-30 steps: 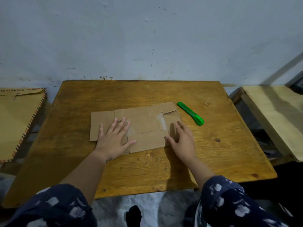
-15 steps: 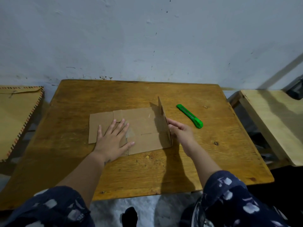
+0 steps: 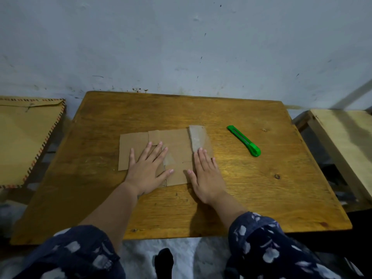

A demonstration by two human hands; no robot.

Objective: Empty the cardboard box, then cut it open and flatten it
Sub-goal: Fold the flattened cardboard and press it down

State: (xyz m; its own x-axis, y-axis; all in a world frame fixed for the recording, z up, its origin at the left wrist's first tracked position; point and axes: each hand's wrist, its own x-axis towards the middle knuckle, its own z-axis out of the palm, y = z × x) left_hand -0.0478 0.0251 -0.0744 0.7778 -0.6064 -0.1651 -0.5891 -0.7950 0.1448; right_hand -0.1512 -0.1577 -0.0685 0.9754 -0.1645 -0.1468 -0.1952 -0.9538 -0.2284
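The cut-open cardboard box lies flat in the middle of the wooden table. Its right-hand panel is folded over onto the rest, a strip of clear tape showing on it. My left hand lies palm down on the left part of the cardboard with fingers spread. My right hand presses flat on the folded right edge, partly on the table. A green utility knife rests on the table to the right, apart from both hands.
A large brown envelope with a striped border lies on a surface left of the table. A pale wooden bench stands to the right. The wall runs directly behind the table.
My right hand lifted the right-hand panel upright, then folded it leftward onto the rest, and now presses on it. My left hand stayed flat on the cardboard.
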